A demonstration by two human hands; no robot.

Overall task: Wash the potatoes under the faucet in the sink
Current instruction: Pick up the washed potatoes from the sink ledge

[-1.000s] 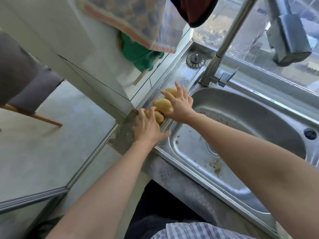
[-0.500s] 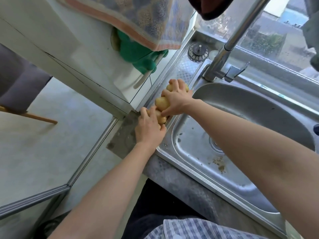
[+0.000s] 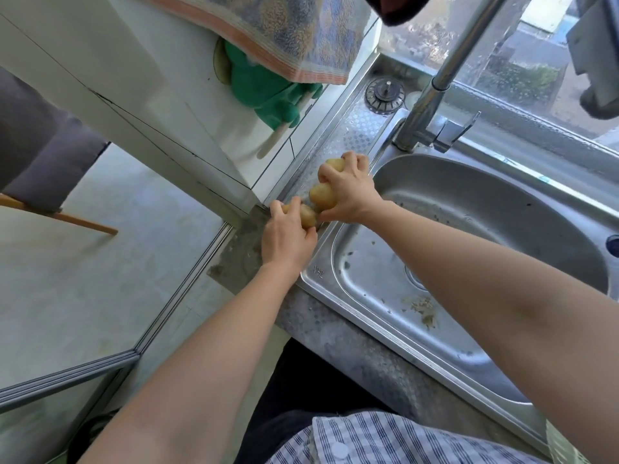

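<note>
My right hand (image 3: 348, 192) grips two potatoes (image 3: 322, 195); my left hand (image 3: 288, 239) closes on a third. The sink (image 3: 469, 209) basin lies right of both, faucet (image 3: 435, 95) at upper right.

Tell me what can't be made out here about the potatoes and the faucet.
- Potatoes: head view, total count unclear; left hand and right hand cover them.
- Faucet: the top edge cuts off the spout, so where it ends is unseen.
- Sink drain: the right forearm hides most of it.

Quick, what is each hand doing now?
Left hand: closed on one potato.
Right hand: closed on two potatoes.
</note>
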